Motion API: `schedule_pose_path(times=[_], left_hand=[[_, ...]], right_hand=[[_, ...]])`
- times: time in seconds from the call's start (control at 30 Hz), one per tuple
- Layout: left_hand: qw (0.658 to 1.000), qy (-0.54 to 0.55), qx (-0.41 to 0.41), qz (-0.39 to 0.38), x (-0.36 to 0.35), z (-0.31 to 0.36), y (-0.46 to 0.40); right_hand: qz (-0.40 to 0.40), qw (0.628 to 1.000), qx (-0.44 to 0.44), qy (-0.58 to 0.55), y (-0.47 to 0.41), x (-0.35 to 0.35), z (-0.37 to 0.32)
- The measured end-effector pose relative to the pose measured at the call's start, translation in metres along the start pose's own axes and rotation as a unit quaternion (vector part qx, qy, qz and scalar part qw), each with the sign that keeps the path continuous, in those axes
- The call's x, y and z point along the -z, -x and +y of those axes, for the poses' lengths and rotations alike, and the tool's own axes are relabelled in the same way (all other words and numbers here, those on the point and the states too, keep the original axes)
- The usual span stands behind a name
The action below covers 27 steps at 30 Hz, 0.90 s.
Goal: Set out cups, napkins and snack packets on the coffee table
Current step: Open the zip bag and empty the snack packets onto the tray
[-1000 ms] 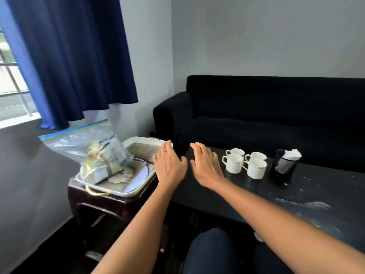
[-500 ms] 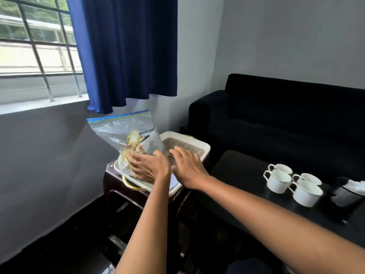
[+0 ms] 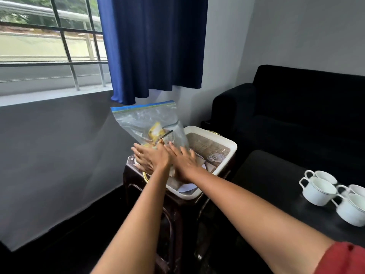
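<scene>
Both bare arms are reaching forward and to the left, toward a clear plastic zip bag with a blue seal strip (image 3: pixel 150 123), which is standing upright and leaning left at the near-left end of a white rectangular plastic tray (image 3: pixel 227 144). Yellow snack packets (image 3: pixel 156 132) are showing through the bag's lower half. The left hand (image 3: pixel 149 158), wearing a ring on one finger, is lying against the bag's base with its fingers spread and nearly flat; whether it is gripping the bag cannot be told, since the palm side is hidden. The right hand (image 3: pixel 182 158) is lying just beside it, the two touching at the wrists, its fingers likewise extended and pressing toward the bag's right lower edge; a closed grasp is not showing there either. The tray is sitting on a small dark wooden side table (image 3: pixel 177 206) and is also carrying a brown patterned mat (image 3: pixel 207 147) and a white plate (image 3: pixel 186 187) partly hidden under the right forearm. To the right, on the black coffee table (image 3: pixel 272 175), white ceramic cups with thin dark rims (image 3: pixel 318 191) are standing clustered together, well apart from the bag. A black sofa (image 3: pixel 296 107) is sitting behind the coffee table, and a dark blue curtain (image 3: pixel 154 46) is hanging above the bag beside a barred window (image 3: pixel 49 40).
</scene>
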State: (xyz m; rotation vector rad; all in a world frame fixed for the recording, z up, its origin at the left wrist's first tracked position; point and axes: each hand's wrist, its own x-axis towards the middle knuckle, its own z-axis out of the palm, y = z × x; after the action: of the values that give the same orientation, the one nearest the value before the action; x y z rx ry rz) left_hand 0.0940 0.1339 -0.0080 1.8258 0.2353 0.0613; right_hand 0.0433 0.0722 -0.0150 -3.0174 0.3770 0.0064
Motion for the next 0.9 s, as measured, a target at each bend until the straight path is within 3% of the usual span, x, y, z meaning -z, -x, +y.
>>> schedule_pose_path(times=[0.27, 0.5, 0.6, 0.73, 0.9], left_hand=[[0.997, 0.038, 0.023, -0.058, 0.002, 0.003, -0.016], [0.994, 0.001, -0.101, -0.040, 0.009, 0.000, 0.012], [0.988, 0.015, -0.146, -0.043, 0.008, -0.008, 0.028], [0.972, -0.011, -0.233, -0.039, 0.008, -0.023, 0.048], [0.906, -0.114, -0.404, -0.062, 0.009, -0.039, 0.075]], right_hand=[[-0.004, 1.000, -0.004, -0.013, 0.017, -0.028, 0.012], [-0.010, 0.999, -0.020, -0.046, 0.029, -0.027, 0.013], [0.032, 0.988, -0.072, -0.132, 0.035, -0.019, 0.027], [0.136, 0.898, -0.179, -0.377, 0.052, 0.001, 0.049], [0.242, 0.765, -0.219, -0.555, 0.063, 0.041, 0.056]])
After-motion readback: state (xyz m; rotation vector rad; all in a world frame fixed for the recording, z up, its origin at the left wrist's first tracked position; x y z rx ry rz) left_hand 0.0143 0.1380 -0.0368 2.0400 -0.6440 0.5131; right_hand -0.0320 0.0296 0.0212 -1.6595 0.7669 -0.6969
